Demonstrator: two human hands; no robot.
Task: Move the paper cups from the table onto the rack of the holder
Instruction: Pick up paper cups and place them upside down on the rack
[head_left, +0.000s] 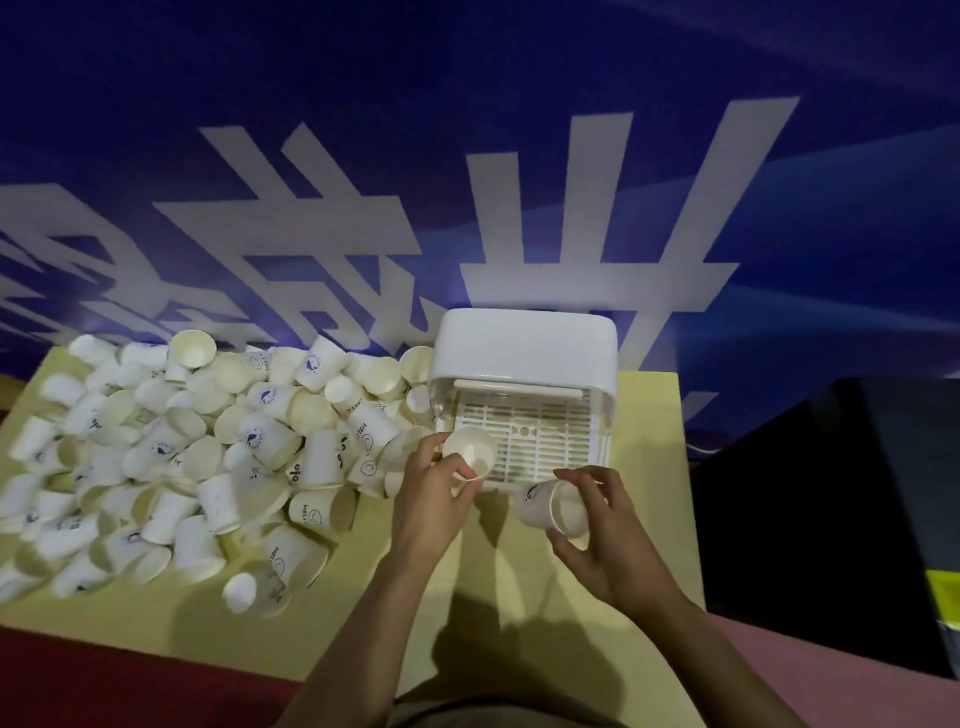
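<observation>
— Nearest the camera, what do the two forearms lead to?
— Two hands, each with a paper cup. The left hand (434, 486) has its fingers and thumb curled round the rim of one cup (470, 453), mouth turned up toward the camera, at the near left corner of the rack (540, 434). Whether the cup touches the rack cannot be told.
— And the other?
— The right hand (602, 540) pinches a second cup (550, 508) between thumb and curled fingers. That cup is tilted on its side, mouth toward the near right, held just in front of the rack and above the table (493, 587).
— Where is the rack?
— Inside the white holder (524, 345), a slatted white grid under its raised lid, at the far right of the table.
— The remaining cups?
— A large heap of paper cups (171, 452) covers the left half of the table, tumbled in all directions, reaching up to the holder's left side. Behind everything hangs a blue banner (467, 156) with big white characters.
</observation>
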